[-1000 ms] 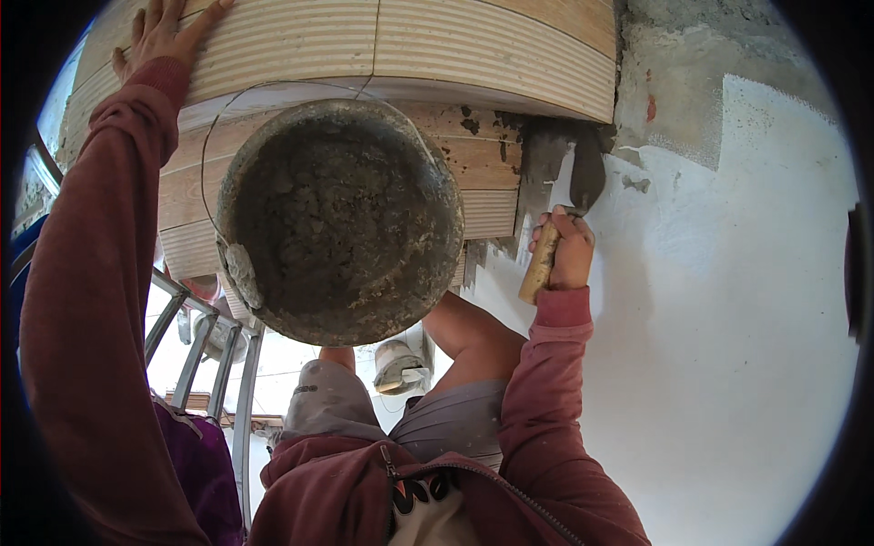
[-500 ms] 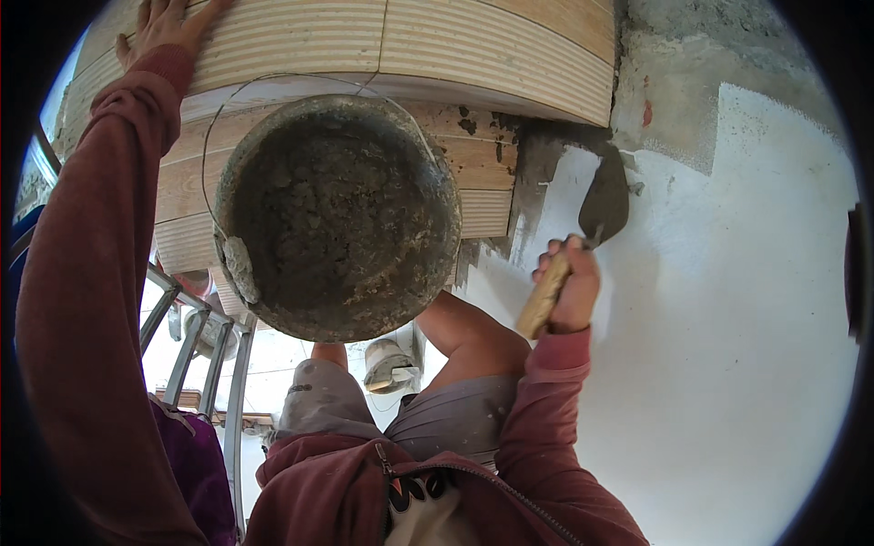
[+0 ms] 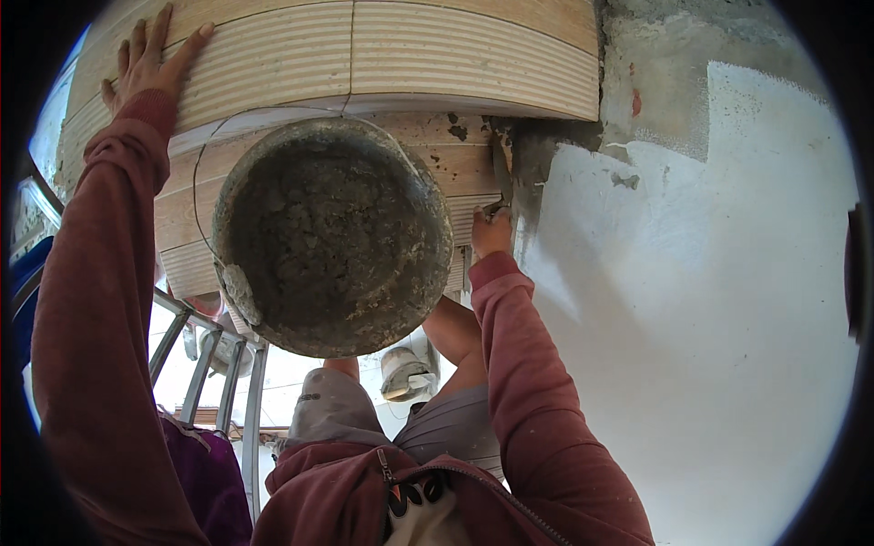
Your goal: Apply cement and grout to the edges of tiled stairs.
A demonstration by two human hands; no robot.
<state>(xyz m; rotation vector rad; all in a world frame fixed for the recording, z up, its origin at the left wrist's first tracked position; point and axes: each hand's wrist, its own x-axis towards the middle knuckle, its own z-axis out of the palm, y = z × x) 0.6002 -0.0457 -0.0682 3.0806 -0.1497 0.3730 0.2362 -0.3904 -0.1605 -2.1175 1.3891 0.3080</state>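
My left hand (image 3: 150,65) lies with fingers spread on the upper tiled step (image 3: 273,59), at the far left. In my right hand (image 3: 492,234) is a trowel (image 3: 501,168), its blade seen nearly edge-on where the lower tiled step (image 3: 469,177) meets the wall. The fingers are closed round the handle, which is mostly hidden. Between my arms a round, mortar-crusted bucket (image 3: 442,246) stands in front of the steps, with grey mortar (image 3: 319,218) inside. Its thin wire handle (image 3: 197,196) is tipped toward the far left.
The wall (image 3: 692,318) on the right is white, with bare grey cement (image 3: 655,64) higher up and a small mortar smear (image 3: 625,181). At the lower left stand a metal railing (image 3: 202,375) and purple fabric (image 3: 205,464). A smaller bucket (image 3: 399,371) sits below, beyond my legs.
My right hand has swung left with the trowel, from the white wall to the edge of the steps. The blade has turned edge-on. My left hand stays on the upper step.
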